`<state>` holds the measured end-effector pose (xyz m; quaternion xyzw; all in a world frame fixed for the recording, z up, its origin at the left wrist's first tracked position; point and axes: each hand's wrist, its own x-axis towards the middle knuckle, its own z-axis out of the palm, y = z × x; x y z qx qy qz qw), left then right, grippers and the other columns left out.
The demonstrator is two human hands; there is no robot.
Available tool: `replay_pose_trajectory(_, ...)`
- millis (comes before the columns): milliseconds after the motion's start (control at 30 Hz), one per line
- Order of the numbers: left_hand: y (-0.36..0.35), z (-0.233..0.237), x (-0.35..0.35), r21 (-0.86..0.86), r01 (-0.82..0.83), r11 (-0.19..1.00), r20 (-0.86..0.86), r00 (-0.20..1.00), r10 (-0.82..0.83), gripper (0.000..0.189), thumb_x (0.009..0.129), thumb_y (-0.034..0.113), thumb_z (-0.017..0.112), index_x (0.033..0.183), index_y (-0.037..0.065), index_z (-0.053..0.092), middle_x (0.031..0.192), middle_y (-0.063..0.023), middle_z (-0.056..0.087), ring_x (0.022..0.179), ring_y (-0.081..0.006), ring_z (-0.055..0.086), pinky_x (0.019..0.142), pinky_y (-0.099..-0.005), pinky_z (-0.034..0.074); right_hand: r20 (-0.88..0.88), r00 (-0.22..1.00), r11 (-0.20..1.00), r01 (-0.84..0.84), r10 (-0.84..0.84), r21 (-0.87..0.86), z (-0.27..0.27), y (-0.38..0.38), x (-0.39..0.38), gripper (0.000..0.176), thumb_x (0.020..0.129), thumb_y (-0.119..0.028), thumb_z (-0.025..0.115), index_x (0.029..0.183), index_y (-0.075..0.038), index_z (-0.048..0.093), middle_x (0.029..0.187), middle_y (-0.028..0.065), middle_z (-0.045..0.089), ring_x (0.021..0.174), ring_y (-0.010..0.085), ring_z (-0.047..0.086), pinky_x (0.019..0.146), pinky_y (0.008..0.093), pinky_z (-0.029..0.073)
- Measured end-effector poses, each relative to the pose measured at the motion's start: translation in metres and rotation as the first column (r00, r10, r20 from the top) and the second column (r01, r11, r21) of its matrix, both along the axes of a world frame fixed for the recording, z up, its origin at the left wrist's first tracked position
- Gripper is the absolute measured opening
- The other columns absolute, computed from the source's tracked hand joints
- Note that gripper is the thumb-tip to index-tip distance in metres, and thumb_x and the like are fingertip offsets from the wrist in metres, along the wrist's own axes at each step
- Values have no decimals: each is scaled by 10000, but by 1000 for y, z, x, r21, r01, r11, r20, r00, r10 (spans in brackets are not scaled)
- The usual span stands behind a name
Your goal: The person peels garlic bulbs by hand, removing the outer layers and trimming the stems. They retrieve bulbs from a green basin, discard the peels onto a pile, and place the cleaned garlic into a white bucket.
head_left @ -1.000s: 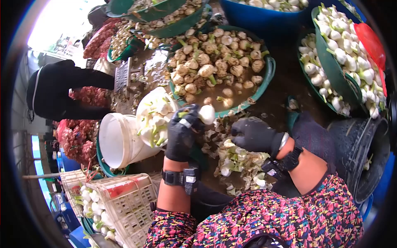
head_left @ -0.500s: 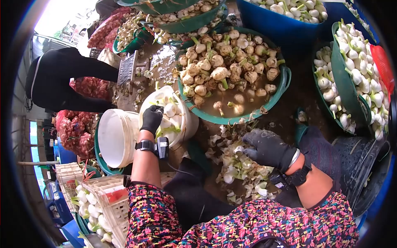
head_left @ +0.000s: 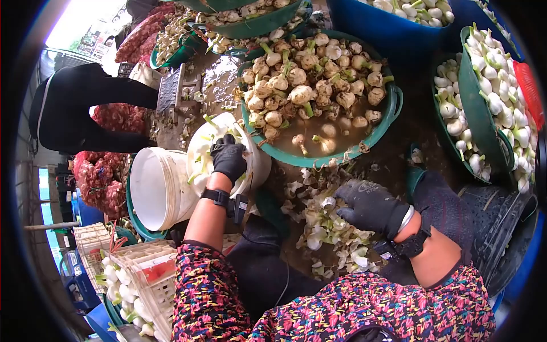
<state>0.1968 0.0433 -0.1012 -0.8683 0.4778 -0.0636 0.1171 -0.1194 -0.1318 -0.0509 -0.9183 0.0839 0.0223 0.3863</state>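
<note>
My left hand (head_left: pixel 229 159), in a black glove, is over the white bucket (head_left: pixel 259 171) of peeled garlic bulbs (head_left: pixel 200 149). Its fingers curl down among the bulbs, and the fingertips are hidden. My right hand (head_left: pixel 369 206), in a dark grey glove, is closed above a heap of pale garlic peelings (head_left: pixel 336 239) between my legs. A small whitish piece (head_left: pixel 329 202) shows at its thumb side; what the fist holds is hidden. Ahead, a green tub (head_left: pixel 319 161) holds unpeeled, soil-stained garlic bulbs (head_left: pixel 302 94) in brown water.
Left of the bucket a second white bucket (head_left: pixel 156 188) lies tilted. Green tubs of clean white bulbs (head_left: pixel 501 97) stand at right, near a blue tub (head_left: pixel 376 25). Red net sacks (head_left: pixel 102 179) and a bending person (head_left: pixel 74 108) are at left. A pale crate (head_left: pixel 148 268) sits beside me.
My left hand has moved right and slightly down in view, from the bucket's left part to over its bulbs near the right rim. My right hand has hardly moved.
</note>
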Motion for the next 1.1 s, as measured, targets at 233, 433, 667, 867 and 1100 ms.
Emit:
replay_pose_trajectory(233, 0, 81, 28, -405, -695, 594, -883, 131, -450, 191, 787, 43, 572, 955, -35, 620, 838, -85, 636, 768, -175, 616, 693, -326, 512, 30, 1000, 1000, 4, -4, -1, 5, -6, -1, 266, 794, -235, 562, 963, -31, 576, 883, 188, 596, 858, 364, 584, 770, 453, 469)
replay_pose_trajectory(433, -39, 103, -75, -643, 125, 756, -663, 403, -630, 174, 626, 24, 692, 798, 44, 674, 794, -130, 662, 786, -289, 636, 738, -373, 508, 159, 897, 911, 407, -413, 73, 22, -39, 7, 285, 791, -272, 595, 967, -49, 574, 900, 187, 590, 843, 367, 577, 750, 446, 463)
replay_pose_trajectory(667, -76, 25, -130, 100, 13, 995, -808, 585, 74, 383, 751, 145, 587, 1132, 124, 621, 894, -169, 656, 848, -349, 628, 775, -424, 506, 238, 751, 787, 575, -616, 223, 36, -57, -5, 226, 786, -234, 619, 881, -31, 590, 809, 179, 601, 782, 360, 588, 702, 427, 461)
replay_pose_trajectory(867, -144, -77, -87, -14, 101, 995, -619, 780, -88, 516, 724, 191, 614, 1234, 150, 547, 1251, -166, 521, 1128, -348, 512, 955, -444, 407, 244, 730, 769, 590, -639, 248, 41, -64, -5, 234, 794, -235, 632, 908, -34, 595, 832, 180, 602, 764, 356, 595, 679, 423, 467)
replay_pose_trajectory(1100, -143, -123, -81, 2, -182, 983, -843, 528, 100, 430, 746, 191, 682, 1164, 116, 620, 958, -133, 675, 907, -247, 639, 799, -347, 500, 163, 765, 772, 570, -623, 281, 43, -71, -7, 249, 774, -219, 645, 934, -36, 589, 840, 172, 607, 779, 358, 596, 673, 426, 467)
